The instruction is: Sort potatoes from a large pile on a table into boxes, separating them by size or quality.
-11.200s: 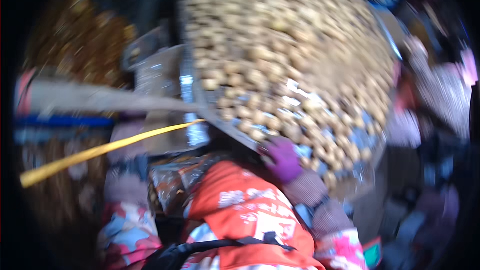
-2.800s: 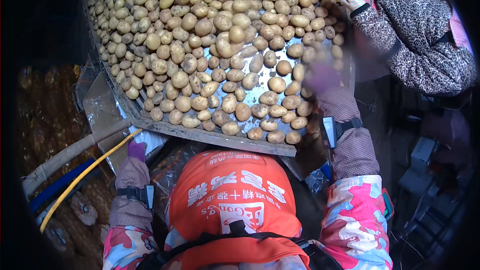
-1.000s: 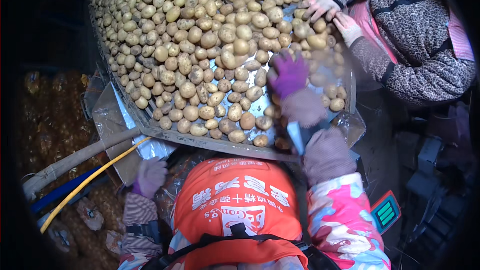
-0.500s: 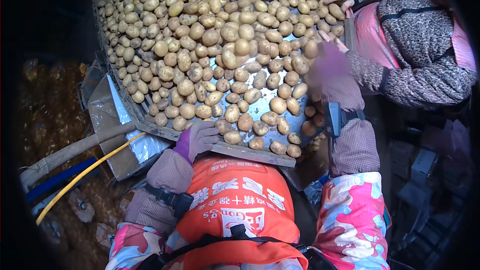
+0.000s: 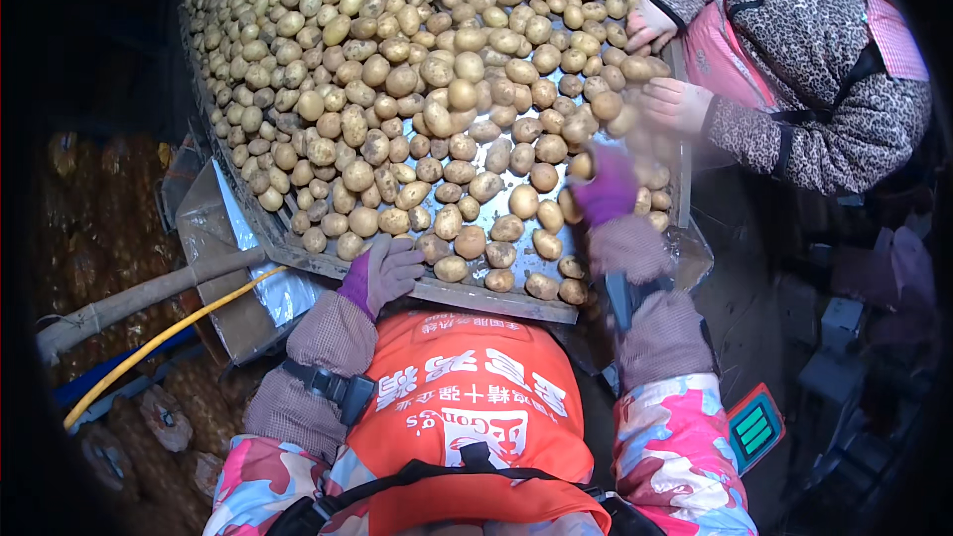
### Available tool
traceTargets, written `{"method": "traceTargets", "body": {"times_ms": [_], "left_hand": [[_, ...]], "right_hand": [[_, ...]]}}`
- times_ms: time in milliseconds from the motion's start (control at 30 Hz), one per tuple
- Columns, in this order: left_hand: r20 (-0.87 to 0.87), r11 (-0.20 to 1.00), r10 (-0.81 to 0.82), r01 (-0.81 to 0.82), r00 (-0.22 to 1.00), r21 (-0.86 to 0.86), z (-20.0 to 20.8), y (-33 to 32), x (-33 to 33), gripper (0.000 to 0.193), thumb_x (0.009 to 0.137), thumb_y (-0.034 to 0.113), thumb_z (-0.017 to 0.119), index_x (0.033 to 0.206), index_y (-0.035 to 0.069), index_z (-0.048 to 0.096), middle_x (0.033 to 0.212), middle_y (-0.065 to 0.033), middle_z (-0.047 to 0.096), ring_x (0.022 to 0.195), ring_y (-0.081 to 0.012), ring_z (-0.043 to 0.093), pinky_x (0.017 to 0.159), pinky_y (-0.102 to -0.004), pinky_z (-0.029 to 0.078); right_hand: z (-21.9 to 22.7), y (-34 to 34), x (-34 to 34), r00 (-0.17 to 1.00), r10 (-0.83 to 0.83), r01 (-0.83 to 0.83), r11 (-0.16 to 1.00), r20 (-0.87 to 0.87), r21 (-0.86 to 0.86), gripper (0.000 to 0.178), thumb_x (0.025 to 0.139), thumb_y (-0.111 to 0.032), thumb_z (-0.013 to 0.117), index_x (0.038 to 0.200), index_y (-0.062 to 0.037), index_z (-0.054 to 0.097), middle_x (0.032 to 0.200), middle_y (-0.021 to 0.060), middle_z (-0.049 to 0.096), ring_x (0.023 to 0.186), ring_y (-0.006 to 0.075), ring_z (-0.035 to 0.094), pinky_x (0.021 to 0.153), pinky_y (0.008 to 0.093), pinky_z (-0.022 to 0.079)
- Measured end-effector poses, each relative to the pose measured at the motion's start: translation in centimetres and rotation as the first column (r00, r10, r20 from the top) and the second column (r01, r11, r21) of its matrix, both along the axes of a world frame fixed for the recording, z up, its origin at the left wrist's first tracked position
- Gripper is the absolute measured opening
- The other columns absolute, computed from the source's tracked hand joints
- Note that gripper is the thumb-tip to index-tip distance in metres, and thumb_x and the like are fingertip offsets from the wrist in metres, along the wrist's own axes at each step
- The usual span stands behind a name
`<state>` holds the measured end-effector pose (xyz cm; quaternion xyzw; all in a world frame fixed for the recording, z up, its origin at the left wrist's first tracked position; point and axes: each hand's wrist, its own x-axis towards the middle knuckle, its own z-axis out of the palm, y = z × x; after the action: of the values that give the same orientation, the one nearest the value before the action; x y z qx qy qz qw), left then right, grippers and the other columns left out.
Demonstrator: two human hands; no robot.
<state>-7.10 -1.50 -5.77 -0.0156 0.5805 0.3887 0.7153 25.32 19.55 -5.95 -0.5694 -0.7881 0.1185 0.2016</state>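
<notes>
At the near edge of a metal table (image 5: 516, 306), bent over a broad heap of potatoes (image 5: 354, 124).

Resting the grey-and-purple-gloved left hand (image 5: 387, 273) on the near rim (image 5: 457, 292), with loose, extended fingers (just beside the closest potatoes). With the purple-gloved right hand (image 5: 608, 187) among the potatoes toward the table's right side, too blurred to tell whether gripping the pale potato (image 5: 581, 167) at the fingers or merely next to it. Heaped thickly at the far and left parts of the table, more thinly toward the near right, over shiny metal. Sharing the table with a co-worker (image 5: 794, 144) at right, in animal-print sleeves, with pale-gloved hands (image 5: 679, 105) by the table's edge. Dressed in a red apron (image 5: 476, 377); flanked at lower left by a yellow hose (image 5: 184, 326) and a grey pole (image 5: 149, 300).
</notes>
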Motion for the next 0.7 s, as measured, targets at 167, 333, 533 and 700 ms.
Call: {"method": "traceTargets", "body": {"times_ms": [167, 333, 533, 700], "left_hand": [[0.469, 0.985, 0.077, -0.141, 0.88, 0.103, 5.0, 1.6, 6.1, 0.046, 0.098, 0.041, 0.047, 0.13, 0.008, 0.048, 0.125, -0.0142, 0.056, 0.112, -0.0268, 0.057, 0.093, -0.0401, 0.05], [0.524, 0.941, 0.043, -0.211, 0.851, 0.265, 0.4, -2.2, 5.8, 0.048, 0.086, -0.007, 0.059, 0.128, 0.007, 0.044, 0.124, -0.0144, 0.055, 0.11, -0.0207, 0.057, 0.091, -0.0329, 0.05], [0.267, 0.871, 0.076, -0.194, 0.961, 0.45, -0.9, -3.7, 5.0, 0.019, 0.09, 0.005, 0.062, 0.106, 0.004, 0.051, 0.105, -0.011, 0.06, 0.095, -0.0181, 0.061, 0.076, -0.029, 0.054], [0.317, 0.995, 0.04, -0.067, 0.947, 0.074, 5.3, -1.4, 4.1, 0.033, 0.094, 0.036, 0.051, 0.11, 0.008, 0.056, 0.118, -0.0102, 0.057, 0.073, -0.009, 0.054, 0.056, -0.0245, 0.048]], "right_hand": [[2.5, -9.2, -6.9, 0.823, 0.209, -0.421, 0.848, -0.529, -0.321, 0.052, 0.07, -0.029, 0.076, 0.117, -0.0132, 0.062, 0.101, 0.0147, 0.063, 0.093, 0.0346, 0.061, 0.084, 0.0425, 0.049], [5.4, 1.7, -7.4, 0.728, -0.364, -0.142, 0.749, -0.581, -0.647, 0.048, 0.074, -0.026, 0.07, 0.117, -0.0083, 0.06, 0.118, 0.0141, 0.057, 0.118, 0.0334, 0.048, 0.097, 0.0462, 0.041], [-2.7, 2.1, -5.3, 0.995, -0.024, 0.028, 0.999, 0.095, -0.036, 0.044, 0.075, -0.028, 0.067, 0.115, -0.0119, 0.061, 0.117, 0.0151, 0.056, 0.108, 0.0326, 0.054, 0.093, 0.0435, 0.044], [3.4, -7.5, -10.1, 0.775, -0.239, -0.144, 0.835, -0.585, -0.532, 0.032, 0.08, -0.018, 0.064, 0.11, -0.0051, 0.06, 0.097, 0.0167, 0.063, 0.09, 0.0297, 0.062, 0.082, 0.039, 0.05]]}}
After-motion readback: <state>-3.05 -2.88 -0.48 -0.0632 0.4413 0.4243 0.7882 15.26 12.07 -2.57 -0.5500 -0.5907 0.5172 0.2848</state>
